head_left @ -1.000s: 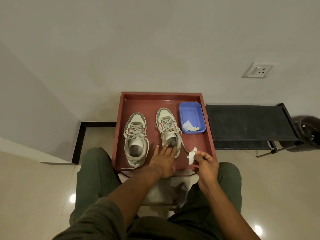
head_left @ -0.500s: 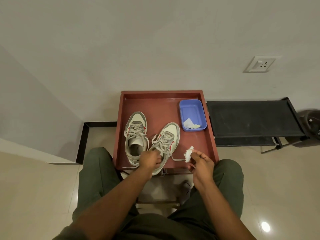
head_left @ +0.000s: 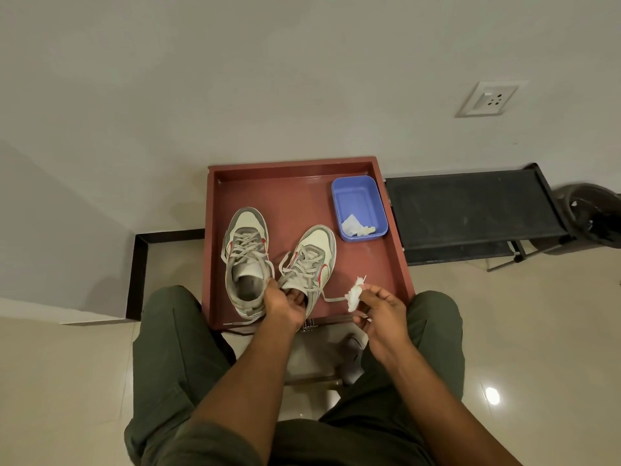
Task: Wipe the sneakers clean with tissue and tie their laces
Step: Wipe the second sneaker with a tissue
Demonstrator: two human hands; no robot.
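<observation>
- a blue plastic tub (head_left: 359,210) with tissue scraps sits in the red tray's (head_left: 395,264) far right corner.
- left hand (head_left: 285,306) grips the tilted right grey-white sneaker's (head_left: 311,260) heel; a second ago that sneaker lay flat under straight fingers.
- right hand (head_left: 381,306) pinches a crumpled white tissue (head_left: 355,292).

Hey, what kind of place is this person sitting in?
Probably a room in a home: glossy tiled floor, plain wall with a socket, and a red tray holding sneakers.

No legible text anywhere.
</observation>
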